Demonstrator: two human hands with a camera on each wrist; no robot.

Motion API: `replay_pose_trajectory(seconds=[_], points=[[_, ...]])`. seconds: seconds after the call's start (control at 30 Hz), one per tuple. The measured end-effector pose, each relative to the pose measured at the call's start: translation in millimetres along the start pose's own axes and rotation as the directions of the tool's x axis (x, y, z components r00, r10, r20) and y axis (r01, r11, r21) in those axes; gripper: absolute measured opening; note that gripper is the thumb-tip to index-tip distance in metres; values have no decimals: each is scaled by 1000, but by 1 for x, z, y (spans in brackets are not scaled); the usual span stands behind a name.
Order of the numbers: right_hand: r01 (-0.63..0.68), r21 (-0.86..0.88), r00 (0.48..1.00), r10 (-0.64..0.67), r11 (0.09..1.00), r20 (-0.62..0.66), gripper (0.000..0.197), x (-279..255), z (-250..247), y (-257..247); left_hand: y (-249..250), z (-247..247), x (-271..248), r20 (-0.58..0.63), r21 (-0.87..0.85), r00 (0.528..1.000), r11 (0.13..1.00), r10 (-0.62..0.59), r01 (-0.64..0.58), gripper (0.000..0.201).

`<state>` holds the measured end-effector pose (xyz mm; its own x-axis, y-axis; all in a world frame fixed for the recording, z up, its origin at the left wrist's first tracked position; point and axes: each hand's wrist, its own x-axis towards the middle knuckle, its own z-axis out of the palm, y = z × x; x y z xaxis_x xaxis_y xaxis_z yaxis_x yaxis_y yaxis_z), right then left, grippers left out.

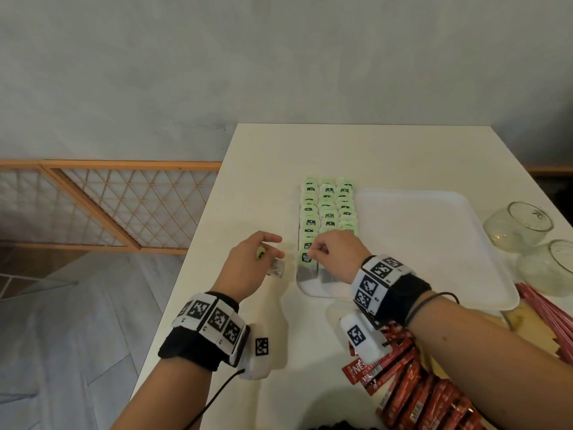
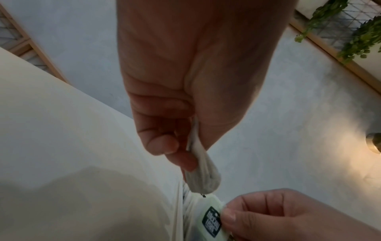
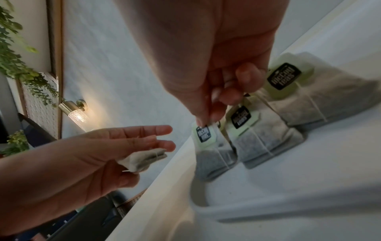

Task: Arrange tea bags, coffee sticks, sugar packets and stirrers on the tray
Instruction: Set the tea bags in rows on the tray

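Right hand (image 1: 336,254) pinches a tray (image 1: 434,243) tea bag (image 3: 214,146) by its tag; left hand (image 1: 251,262) grips a spare tea bag (image 2: 203,176). Bags are light, soft, tearable: lift by tag.

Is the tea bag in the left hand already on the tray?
No. The left hand holds the tea bag above the table, beside the tray.

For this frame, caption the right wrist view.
Right hand pinches a tea-bag tag at the tray corner; left hand holds a spare tea bag.
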<state>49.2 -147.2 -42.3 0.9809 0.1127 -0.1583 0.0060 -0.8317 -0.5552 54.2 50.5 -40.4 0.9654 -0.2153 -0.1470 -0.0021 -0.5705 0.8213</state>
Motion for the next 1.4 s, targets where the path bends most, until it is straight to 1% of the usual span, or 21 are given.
replay_pose_trajectory(seconds=[0.1,0.17,0.23,0.33,0.4,0.43,0.5,0.6,0.67,0.7,0.77,0.83,0.9,0.97,1.03,1.1,1.17,1.23,1.3,1.4], points=[[2,27,999,-1,1000,-55,15,-4,-2,1,5,4,-2,31,-29,1000,1000,-4,5,28],[23,81,995,-16,996,-94,15,-11,-6,1,8,9,-2,52,-59,999,998,-7,10,31],[86,136,992,-71,987,-109,20,-19,-10,1,14,15,-1,67,-76,998,997,-9,14,33],[180,152,983,-171,972,-71,34,-33,-14,-4,26,27,0,94,-74,995,997,21,-14,38],[180,134,983,-174,975,-55,41,-41,-14,-6,36,36,-1,122,-97,992,995,28,-16,40],[169,138,985,-161,976,-63,41,-44,-14,-6,41,41,-2,135,-136,991,991,18,0,40],[155,177,985,-137,972,-108,35,-51,-14,-1,49,50,-4,150,-225,989,974,-3,37,37],[151,221,980,-116,964,-164,18,-58,-16,13,59,57,-8,176,-328,984,941,-30,88,26],[130,240,978,-85,962,-190,15,-62,-19,22,60,57,-11,201,-372,979,922,-31,106,31],[112,264,978,-59,958,-199,15,-62,-21,26,58,56,-11,204,-354,979,930,-28,100,35],[80,330,980,-14,940,-197,17,-61,-24,33,52,53,-11,181,-244,984,969,10,35,35],[57,363,987,2,930,-158,17,-58,-23,37,43,50,-10,134,-133,988,989,74,-56,33],[28,369,995,8,929,-96,11,-57,-19,41,37,46,-10,84,-8,991,994,107,-107,34],[1,360,997,26,933,-69,13,-56,-16,47,32,42,-8,69,174,993,979,97,-108,36],[-38,353,996,64,935,-61,14,-56,-16,55,25,39,-5,97,342,993,935,68,-97,35],[-73,339,994,95,938,-49,13,-56,-16,63,21,38,-2,130,443,991,893,22,-78,36],[-103,315,991,123,943,-47,13,-56,-16,69,18,39,1,138,490,990,870,-14,-56,38],[-122,284,988,144,951,-58,13,-55,-16,73,17,42,6,136,499,990,865,-26,-46,32],[-131,267,985,156,955,-73,13,-52,-16,77,17,44,11,120,486,992,874,-29,-33,21],[-150,295,976,189,944,-107,10,-47,-17,82,16,45,16,81,435,996,900,-30,-9,20]])
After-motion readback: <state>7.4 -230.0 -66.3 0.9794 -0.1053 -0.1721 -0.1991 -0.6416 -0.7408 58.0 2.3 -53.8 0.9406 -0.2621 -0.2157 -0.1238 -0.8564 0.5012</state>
